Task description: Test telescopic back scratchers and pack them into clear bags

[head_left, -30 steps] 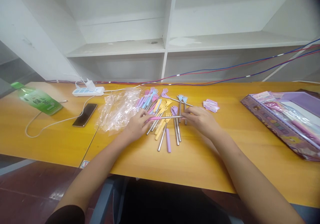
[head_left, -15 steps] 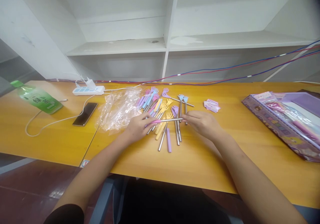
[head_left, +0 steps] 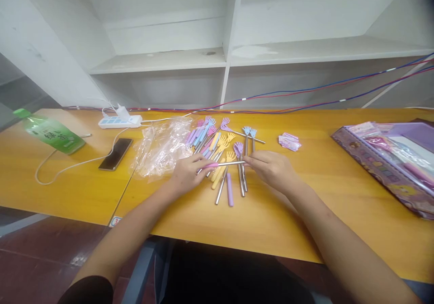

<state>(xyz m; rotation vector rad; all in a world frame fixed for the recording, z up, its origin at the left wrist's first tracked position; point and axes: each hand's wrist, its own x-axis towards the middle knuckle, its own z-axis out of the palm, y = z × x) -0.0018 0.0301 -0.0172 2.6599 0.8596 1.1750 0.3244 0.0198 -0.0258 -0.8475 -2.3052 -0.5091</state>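
Both my hands hold one back scratcher (head_left: pixel 230 163) with a metal rod, level above the table. My left hand (head_left: pixel 188 173) is closed on its pink end. My right hand (head_left: pixel 273 170) pinches the other end of the rod, and its fingers hide that tip. Beneath and behind lie several hand-shaped back scratchers in pastel colours, among them a purple one (head_left: pixel 238 148), a yellow one (head_left: pixel 230 156) and a blue one (head_left: pixel 247 131). A loose purple handle sleeve (head_left: pixel 230 190) lies nearest me, beside a bare metal rod.
Clear plastic bags (head_left: pixel 162 148) lie left of the pile, with a phone (head_left: pixel 115 154), power strip (head_left: pixel 120 121) and green bottle (head_left: pixel 50 132) farther left. Small pink cards (head_left: pixel 289 142) and a purple box (head_left: pixel 376 168) of packaged items are on the right. Shelves stand behind the table.
My right hand has shifted slightly left along the rod, towards my left hand. My left hand keeps its hold on the pink end. The view has tilted a little.
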